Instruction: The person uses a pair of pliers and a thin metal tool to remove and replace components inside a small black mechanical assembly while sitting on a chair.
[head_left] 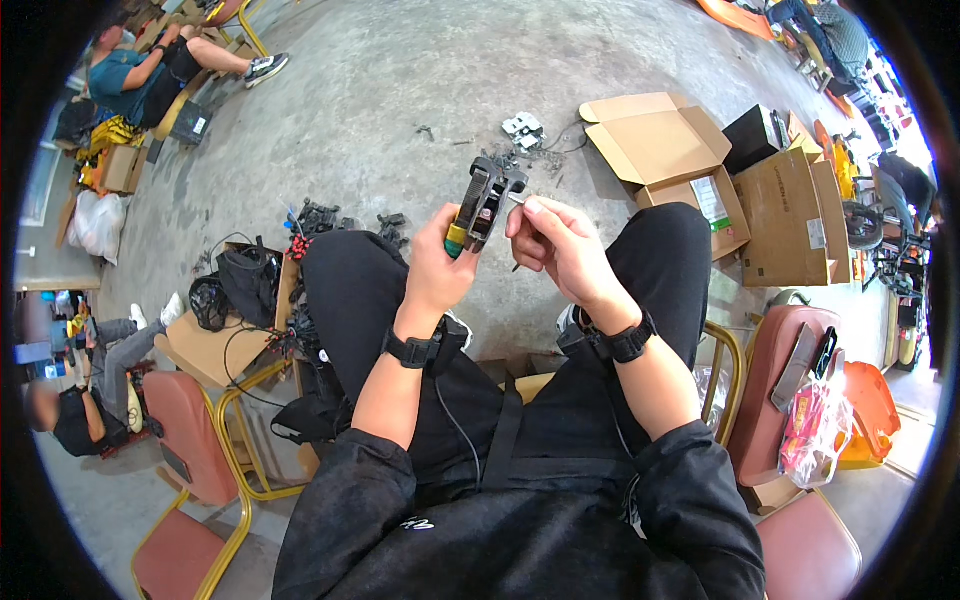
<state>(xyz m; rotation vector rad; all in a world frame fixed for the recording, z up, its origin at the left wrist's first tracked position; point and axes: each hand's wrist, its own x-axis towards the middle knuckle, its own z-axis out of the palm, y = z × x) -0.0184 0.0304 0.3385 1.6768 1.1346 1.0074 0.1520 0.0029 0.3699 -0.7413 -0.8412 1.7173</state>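
Observation:
My left hand (440, 262) is closed round a black plastic housing (487, 198) with an opened side that shows inner parts and a small reddish spot. A yellow-and-green piece (455, 240), like a tool handle, shows between that hand and the housing; I cannot tell whether it is separate. Close by on the right, my right hand (560, 245) pinches a thin silver piece (516, 199) at the housing's edge. A dark tip pokes out under the right fingers. Both hands are above the floor, in front of my knees.
Ahead on the concrete floor lie a grey-white part (523, 130) and small scraps. An open cardboard box (665, 150) is at the right, many black parts (320, 222) by my left knee. Padded chairs (190, 435) flank me. Other people sit at the left and far right.

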